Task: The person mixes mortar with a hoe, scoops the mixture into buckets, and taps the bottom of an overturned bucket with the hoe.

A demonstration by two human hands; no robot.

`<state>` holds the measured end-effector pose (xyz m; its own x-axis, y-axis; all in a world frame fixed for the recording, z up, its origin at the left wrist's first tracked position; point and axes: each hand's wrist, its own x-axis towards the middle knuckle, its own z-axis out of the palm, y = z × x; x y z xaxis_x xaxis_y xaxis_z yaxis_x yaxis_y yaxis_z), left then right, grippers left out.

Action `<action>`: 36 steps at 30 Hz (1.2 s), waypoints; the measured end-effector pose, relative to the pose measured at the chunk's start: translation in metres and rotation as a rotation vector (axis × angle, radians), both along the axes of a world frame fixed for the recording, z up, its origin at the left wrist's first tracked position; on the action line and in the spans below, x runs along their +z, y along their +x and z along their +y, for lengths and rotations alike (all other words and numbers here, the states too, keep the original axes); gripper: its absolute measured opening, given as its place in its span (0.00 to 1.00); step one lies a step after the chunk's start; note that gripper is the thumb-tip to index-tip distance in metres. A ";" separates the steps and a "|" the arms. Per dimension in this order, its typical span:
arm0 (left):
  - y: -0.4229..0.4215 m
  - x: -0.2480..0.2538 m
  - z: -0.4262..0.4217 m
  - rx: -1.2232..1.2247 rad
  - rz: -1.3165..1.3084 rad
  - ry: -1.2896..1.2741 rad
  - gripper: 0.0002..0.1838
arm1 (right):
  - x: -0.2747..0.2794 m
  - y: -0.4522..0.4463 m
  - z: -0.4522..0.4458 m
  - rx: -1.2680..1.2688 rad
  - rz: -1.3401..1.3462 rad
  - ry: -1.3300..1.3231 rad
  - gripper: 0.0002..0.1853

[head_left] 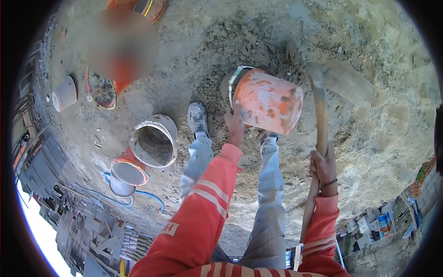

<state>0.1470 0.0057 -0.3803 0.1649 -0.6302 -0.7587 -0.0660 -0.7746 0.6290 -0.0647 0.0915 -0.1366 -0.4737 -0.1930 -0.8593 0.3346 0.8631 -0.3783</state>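
Observation:
My left hand (235, 123) is closed on the rim of an orange bucket (272, 99) smeared with pale mud. The bucket is tipped on its side, its mouth toward the left, above the dirt just ahead of my feet. My right hand (324, 168) wraps round the wooden handle of a hoe (320, 115). The hoe's broad, dusty blade (348, 82) is at the far end of the handle, right of the bucket. Loose dark soil (230, 46) lies beyond the bucket. What is inside the bucket cannot be seen.
A large grey-crusted bucket (170, 134) stands left of my feet, beside a red bucket (130, 159) and a pale one (122, 188). A blue hose (154, 197) lies near them. Another bucket (64, 94) is farther left. A blurred shape and orange containers (154, 10) are at upper left.

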 end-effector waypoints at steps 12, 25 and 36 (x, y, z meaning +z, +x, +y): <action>-0.238 0.079 0.031 -0.722 -0.265 -0.185 0.15 | -0.032 -0.059 0.248 -0.211 -0.095 0.238 0.08; -0.249 0.072 0.051 -0.893 -0.323 -0.189 0.15 | -0.025 0.028 0.349 -0.579 -0.534 0.357 0.07; -0.128 0.109 0.008 0.244 0.451 0.164 0.25 | -0.013 0.023 0.350 -0.679 -0.675 0.258 0.07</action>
